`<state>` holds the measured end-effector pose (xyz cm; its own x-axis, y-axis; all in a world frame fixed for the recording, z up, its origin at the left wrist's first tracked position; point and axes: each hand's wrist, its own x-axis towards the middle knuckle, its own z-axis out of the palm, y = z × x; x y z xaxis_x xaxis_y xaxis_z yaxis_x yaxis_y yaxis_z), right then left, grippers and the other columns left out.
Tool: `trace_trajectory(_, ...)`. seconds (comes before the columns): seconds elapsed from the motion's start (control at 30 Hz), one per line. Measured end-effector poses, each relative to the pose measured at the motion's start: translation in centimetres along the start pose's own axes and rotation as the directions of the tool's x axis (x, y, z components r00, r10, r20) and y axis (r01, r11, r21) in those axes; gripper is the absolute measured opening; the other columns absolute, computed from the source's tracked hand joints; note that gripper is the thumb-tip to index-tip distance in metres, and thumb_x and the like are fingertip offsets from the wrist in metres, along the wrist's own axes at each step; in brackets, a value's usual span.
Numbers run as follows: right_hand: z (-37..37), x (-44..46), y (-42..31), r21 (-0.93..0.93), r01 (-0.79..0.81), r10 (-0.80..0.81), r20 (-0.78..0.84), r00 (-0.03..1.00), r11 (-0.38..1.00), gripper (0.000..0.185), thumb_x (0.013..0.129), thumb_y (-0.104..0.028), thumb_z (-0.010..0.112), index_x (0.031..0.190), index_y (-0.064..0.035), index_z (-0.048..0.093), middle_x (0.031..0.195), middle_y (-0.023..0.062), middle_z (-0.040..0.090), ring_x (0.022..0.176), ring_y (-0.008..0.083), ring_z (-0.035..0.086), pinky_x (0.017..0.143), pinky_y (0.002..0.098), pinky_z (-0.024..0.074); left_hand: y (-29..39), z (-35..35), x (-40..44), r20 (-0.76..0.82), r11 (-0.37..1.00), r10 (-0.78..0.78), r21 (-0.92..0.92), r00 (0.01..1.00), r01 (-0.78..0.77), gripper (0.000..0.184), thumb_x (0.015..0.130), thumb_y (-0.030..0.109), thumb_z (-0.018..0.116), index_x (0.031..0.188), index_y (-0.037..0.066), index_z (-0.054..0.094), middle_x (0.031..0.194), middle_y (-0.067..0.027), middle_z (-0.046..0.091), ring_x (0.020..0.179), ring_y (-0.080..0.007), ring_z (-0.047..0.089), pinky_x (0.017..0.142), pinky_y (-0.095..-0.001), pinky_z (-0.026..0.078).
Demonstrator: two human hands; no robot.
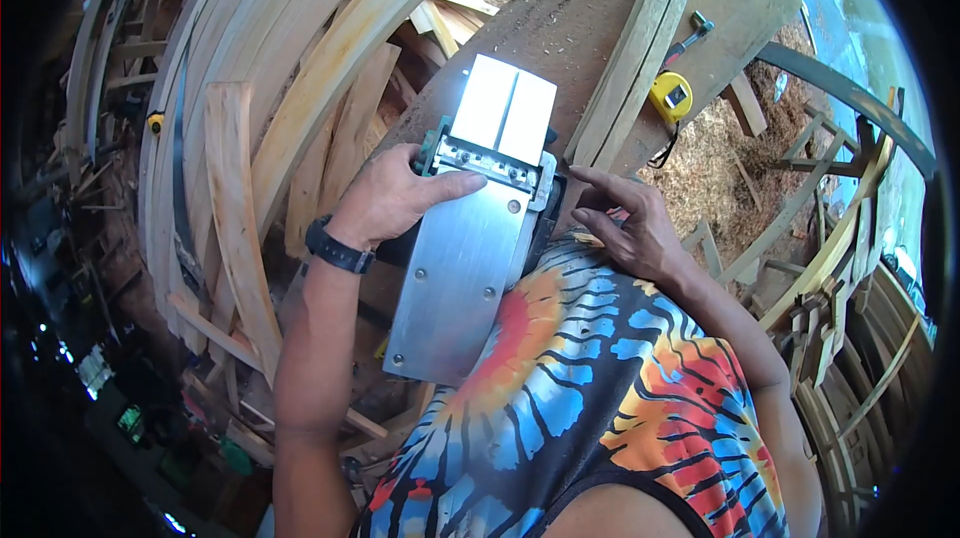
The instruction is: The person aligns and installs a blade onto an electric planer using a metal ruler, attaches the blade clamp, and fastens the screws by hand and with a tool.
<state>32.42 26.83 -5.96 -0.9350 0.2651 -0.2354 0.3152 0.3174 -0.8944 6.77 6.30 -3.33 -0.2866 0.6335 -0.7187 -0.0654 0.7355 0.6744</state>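
Note:
An electric hand planer (462, 273) lies upside down across my lap, its shiny metal sole facing up and the bright front plate pointing away from me. My left hand (385, 200) grips its left side, with the thumb across the sole just behind the cutter head (490, 160). On the other side, my right hand (632, 228) is beside the planer's edge, index finger stretched out and thumb apart. Nothing shows between those fingers. Whether the index fingertip touches the planer, I cannot tell. The planer's body underneath is hidden.
Long wooden strips (640, 48) lie on the brown work board (560, 33) ahead. A yellow tape measure (670, 96) and a red-handled tool (690, 38) are right of them. Curved planks (330, 68) stack at left. Wood shavings (720, 173) cover the ground at right, near more curved pieces.

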Motion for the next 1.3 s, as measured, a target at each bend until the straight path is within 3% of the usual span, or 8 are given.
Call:
trace_trajectory(0.37, 0.4, 2.7, 0.7, -0.104, -0.06, 0.047, -0.118, 0.992, 0.993, 0.03, 0.091, -0.007, 0.068, 0.12, 0.0, 0.071, 0.099, 0.0217, 0.075, 0.087, 0.0396, 0.074, 0.078, 0.0452, 0.0588, -6.4, -2.6, -1.3, -0.007, 0.923, 0.054, -0.382, 0.999, -0.052, 0.059, 0.088, 0.038, 0.086, 0.126, -0.004, 0.068, 0.115, -0.0064, 0.073, 0.1, -0.0126, 0.068, 0.093, -0.0299, 0.055)
trace_trajectory(0.6, 1.7, 6.7, 0.9, -0.493, 0.299, -0.336, 0.015, 0.942, 0.817, 0.019, 0.079, -0.006, 0.062, 0.094, -0.0021, 0.073, 0.096, 0.0205, 0.068, 0.086, 0.0419, 0.071, 0.079, 0.0522, 0.0561, -11.2, -3.4, -2.4, -0.057, 0.851, 0.06, -0.518, 0.997, -0.081, 0.078, 0.083, 0.052, 0.087, 0.132, -0.004, 0.063, 0.119, -0.0104, 0.073, 0.102, -0.0167, 0.072, 0.093, -0.0326, 0.058)
trace_trajectory(0.7, 2.2, 8.6, 1.7, -0.542, 0.442, -0.422, 0.171, 0.891, 0.715, 0.013, 0.081, -0.012, 0.062, 0.084, -0.0044, 0.072, 0.096, 0.018, 0.069, 0.09, 0.0398, 0.07, 0.08, 0.0511, 0.0571, -12.9, -3.7, -2.7, -0.073, 0.815, 0.08, -0.57, 0.994, -0.107, 0.076, 0.083, 0.052, 0.087, 0.13, -0.004, 0.065, 0.118, -0.0096, 0.074, 0.103, -0.0166, 0.072, 0.091, -0.032, 0.057)
trace_trajectory(0.8, 5.3, 9.8, 2.5, -0.498, 0.372, -0.121, 0.465, 0.877, 0.783, 0.014, 0.083, -0.016, 0.062, 0.079, -0.009, 0.074, 0.093, 0.0135, 0.07, 0.101, 0.0359, 0.069, 0.087, 0.0478, 0.056, -14.4, -3.6, -3.0, -0.134, 0.784, 0.089, -0.602, 0.987, -0.152, 0.077, 0.082, 0.056, 0.086, 0.127, -0.003, 0.067, 0.116, -0.0088, 0.074, 0.1, -0.0164, 0.072, 0.089, -0.0309, 0.058)
trace_trajectory(0.83, 5.8, 9.7, 1.3, -0.537, 0.344, 0.011, 0.55, 0.835, 0.77, 0.017, 0.089, -0.02, 0.061, 0.086, -0.0114, 0.075, 0.099, 0.011, 0.07, 0.112, 0.0312, 0.066, 0.095, 0.0446, 0.0523, -15.8, -3.8, -2.6, -0.153, 0.768, 0.081, -0.62, 0.985, -0.16, 0.076, 0.081, 0.057, 0.086, 0.125, -0.003, 0.068, 0.115, -0.0086, 0.074, 0.098, -0.0163, 0.073, 0.088, -0.0305, 0.058)
trace_trajectory(0.93, 9.7, 9.4, 4.8, -0.491, 0.661, -0.435, 0.503, 0.747, 0.567, 0.021, 0.094, -0.025, 0.058, 0.097, -0.0125, 0.075, 0.112, 0.0111, 0.069, 0.117, 0.0283, 0.064, 0.098, 0.044, 0.0502, -16.2, -3.8, -2.8, -0.183, 0.76, 0.045, -0.631, 0.982, -0.153, 0.071, 0.083, 0.057, 0.084, 0.12, -0.002, 0.07, 0.111, -0.0079, 0.075, 0.093, -0.0159, 0.072, 0.083, -0.0294, 0.058)
trace_trajectory(0.97, 10.2, 9.5, 4.9, -0.51, 0.67, -0.429, 0.518, 0.74, 0.54, 0.025, 0.097, -0.029, 0.056, 0.106, -0.0134, 0.074, 0.122, 0.0097, 0.066, 0.12, 0.0265, 0.06, 0.097, 0.0436, 0.0498, -16.0, -3.9, -2.8, -0.181, 0.767, 0.044, -0.624, 0.982, -0.15, 0.071, 0.084, 0.057, 0.084, 0.119, -0.003, 0.07, 0.11, -0.008, 0.075, 0.093, -0.0159, 0.072, 0.083, -0.0294, 0.058)
trace_trajectory(1.3, 12.8, 11.5, 5.5, -0.605, 0.701, -0.418, 0.564, 0.712, 0.378, 0.025, 0.092, -0.031, 0.061, 0.104, -0.0139, 0.075, 0.119, 0.0039, 0.067, 0.118, 0.0211, 0.057, 0.096, 0.0405, 0.0434, -17.0, -4.6, -1.8, -0.127, 0.813, 0.144, -0.55, 0.981, -0.19, 0.062, 0.093, 0.056, 0.075, 0.117, -0.001, 0.069, 0.105, -0.0056, 0.075, 0.088, -0.0134, 0.072, 0.079, -0.0292, 0.059)
